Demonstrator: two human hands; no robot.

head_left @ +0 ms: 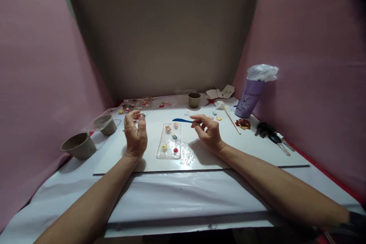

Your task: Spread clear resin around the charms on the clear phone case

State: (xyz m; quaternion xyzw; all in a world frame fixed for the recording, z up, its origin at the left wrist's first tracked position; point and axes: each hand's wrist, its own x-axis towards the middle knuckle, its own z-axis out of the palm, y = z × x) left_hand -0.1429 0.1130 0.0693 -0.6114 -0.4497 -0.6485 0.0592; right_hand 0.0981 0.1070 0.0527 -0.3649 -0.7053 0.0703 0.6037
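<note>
Head view: blue knife [183, 121] pinched at one end by right hand [210, 131], presumably for control; left hand [135, 134] half-curled, contents cannot be told; clear case [167, 139] laid flat near frame centre, apparently for steadiness.

On the purple tumbler [249, 101], dark capital lettering [251, 94] can be read as "ELEMENT", though its last letters are blurred and a further one cannot be ruled out. Beneath the word, small printed motifs [245, 103] are shown, too indistinct to be made out.
</note>
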